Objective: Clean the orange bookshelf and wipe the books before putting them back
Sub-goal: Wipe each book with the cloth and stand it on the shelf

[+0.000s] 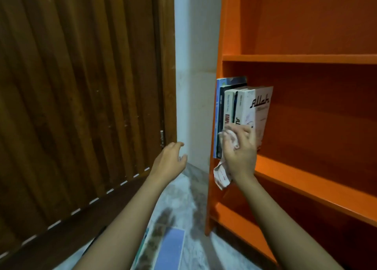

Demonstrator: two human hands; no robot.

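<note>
The orange bookshelf (302,58) fills the right side. Several books (234,104) stand upright at the left end of its middle shelf; the outermost is a white book (262,106) with black lettering on its cover. My right hand (240,153) grips a crumpled white cloth (221,176) and presses it against the lower part of the books' spines, fingers resting on the white book. My left hand (170,161) hovers in the air left of the shelf, fingers loosely spread and holding nothing.
A dark wooden slatted door (81,86) stands at the left, a pale wall strip (193,65) between it and the shelf. On the marbled floor (183,198) below lies a blue book or sheet (169,249). The upper and lower shelves hold nothing in view.
</note>
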